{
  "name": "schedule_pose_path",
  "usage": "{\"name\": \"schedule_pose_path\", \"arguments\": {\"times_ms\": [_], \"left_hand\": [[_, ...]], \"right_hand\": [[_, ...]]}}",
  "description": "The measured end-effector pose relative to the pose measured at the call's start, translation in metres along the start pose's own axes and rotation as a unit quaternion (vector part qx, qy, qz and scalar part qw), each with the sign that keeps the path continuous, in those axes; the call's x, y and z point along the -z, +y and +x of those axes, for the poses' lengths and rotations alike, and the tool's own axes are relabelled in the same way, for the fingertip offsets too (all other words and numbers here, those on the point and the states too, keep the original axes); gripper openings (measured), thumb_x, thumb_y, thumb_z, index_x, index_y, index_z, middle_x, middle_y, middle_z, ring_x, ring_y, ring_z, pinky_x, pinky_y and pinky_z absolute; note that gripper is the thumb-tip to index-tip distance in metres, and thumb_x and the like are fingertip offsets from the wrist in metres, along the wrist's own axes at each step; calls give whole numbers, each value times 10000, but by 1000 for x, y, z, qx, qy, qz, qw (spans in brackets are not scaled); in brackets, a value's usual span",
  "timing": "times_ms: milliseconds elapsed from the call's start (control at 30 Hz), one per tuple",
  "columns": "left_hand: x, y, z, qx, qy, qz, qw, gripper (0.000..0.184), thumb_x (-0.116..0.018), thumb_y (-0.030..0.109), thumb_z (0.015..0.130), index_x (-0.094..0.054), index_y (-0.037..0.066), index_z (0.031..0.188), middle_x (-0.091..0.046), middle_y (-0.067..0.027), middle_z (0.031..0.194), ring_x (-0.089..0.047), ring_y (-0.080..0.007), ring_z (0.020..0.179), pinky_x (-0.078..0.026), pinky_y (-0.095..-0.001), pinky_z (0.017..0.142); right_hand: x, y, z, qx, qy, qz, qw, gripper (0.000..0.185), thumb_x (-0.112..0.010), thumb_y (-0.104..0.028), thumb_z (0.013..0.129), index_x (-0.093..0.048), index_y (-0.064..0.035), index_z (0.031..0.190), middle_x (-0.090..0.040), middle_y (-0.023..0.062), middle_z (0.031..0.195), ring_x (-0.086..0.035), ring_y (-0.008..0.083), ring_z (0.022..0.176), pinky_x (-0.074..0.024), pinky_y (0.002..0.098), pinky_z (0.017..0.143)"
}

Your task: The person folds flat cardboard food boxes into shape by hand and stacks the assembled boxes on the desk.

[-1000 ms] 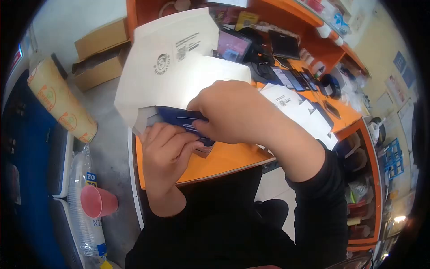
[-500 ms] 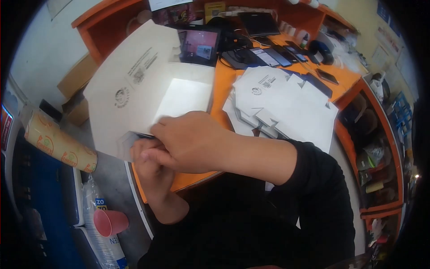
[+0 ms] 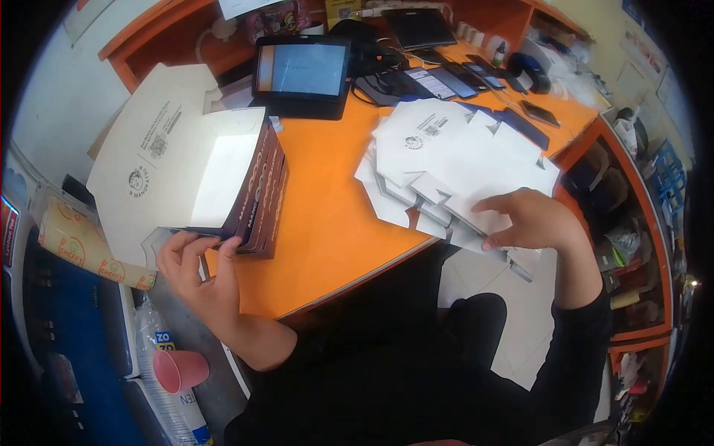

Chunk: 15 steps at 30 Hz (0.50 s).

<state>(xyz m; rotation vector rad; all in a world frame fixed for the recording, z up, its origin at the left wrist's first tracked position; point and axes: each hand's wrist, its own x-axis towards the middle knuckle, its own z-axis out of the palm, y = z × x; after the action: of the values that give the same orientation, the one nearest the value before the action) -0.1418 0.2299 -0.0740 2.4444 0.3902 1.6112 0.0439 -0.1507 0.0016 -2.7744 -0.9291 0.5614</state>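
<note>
My left hand (image 3: 204,279) has its thumb and fingers closed at the near corner of a folded paper food box (image 3: 232,160). White inside and dark printed outside, this box tops a nested stack, and its lid flap (image 3: 152,141) stands raised on the left. On the right, my right hand (image 3: 528,221) is spread over a pile of flat box blanks (image 3: 465,152), thumb and fingers apart near their front edge. Whether the fingertips touch the blanks is hard to tell. The top blank carries a printed logo and a QR code.
A tablet screen (image 3: 303,70) stands behind the boxes on the orange table (image 3: 327,186). Several phones (image 3: 454,80) and cables lie at the back. A pink cup (image 3: 181,370), a sleeve of plastic cups (image 3: 160,386) and a printed paper roll (image 3: 89,241) are at left.
My right hand has left the box corner and moved right to the flat blanks, opening. The box stack has shifted left and down, uncovering the tablet. My left hand has moved left with it.
</note>
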Motion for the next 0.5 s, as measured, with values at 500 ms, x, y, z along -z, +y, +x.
{"name": "schedule_pose_path", "arguments": {"times_ms": [500], "left_hand": [[-46,127,5,-206,-111,-353,906,292,-794,163,760,-681,39,999,-648,-126,950,-607,-283,842,-477,-351,736]], "right_hand": [[-46,62,-5,-53,276,448,849,226,-534,-162,988,-638,38,1005,-609,99,755,-577,148,684,-497,291,664]]}}
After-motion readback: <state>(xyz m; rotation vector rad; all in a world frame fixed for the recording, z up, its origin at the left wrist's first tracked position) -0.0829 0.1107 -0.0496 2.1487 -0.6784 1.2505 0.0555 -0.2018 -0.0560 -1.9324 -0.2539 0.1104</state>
